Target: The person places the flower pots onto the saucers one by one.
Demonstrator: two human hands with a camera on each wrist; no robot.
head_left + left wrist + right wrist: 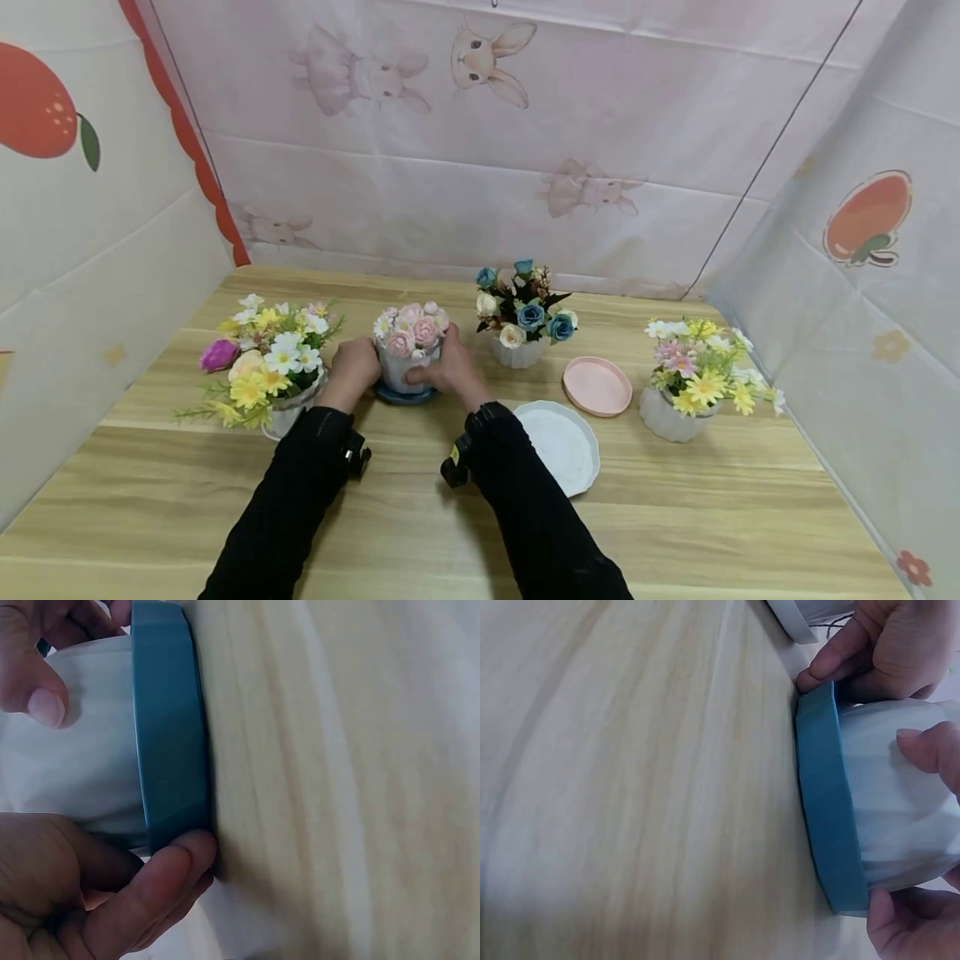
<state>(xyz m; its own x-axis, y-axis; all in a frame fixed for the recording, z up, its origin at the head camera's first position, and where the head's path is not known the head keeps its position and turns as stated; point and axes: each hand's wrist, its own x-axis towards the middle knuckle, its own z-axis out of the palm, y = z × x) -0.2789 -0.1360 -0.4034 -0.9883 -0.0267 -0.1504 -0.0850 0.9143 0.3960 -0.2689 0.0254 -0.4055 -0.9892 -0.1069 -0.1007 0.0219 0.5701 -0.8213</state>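
Observation:
A white flower pot [396, 368] with pink and white flowers [414, 330] stands upright in a blue saucer [405, 397] on the table. My right hand [452, 367] grips the pot from the right, its thumb [932, 754] lying across the white wall. On the other side, my left hand [356, 371] holds the saucer's rim, its curled fingertips [193, 847] at the edge near the tabletop. Part of the left hand's grip is hidden behind the saucer and pot.
A pot of yellow and white flowers [281, 358] stands close by my left wrist. Behind to the right is a pot of blue and cream roses [530, 317]. A pink saucer [597, 387], a white scalloped plate [564, 450] and another flower pot [671, 417] sit farther right.

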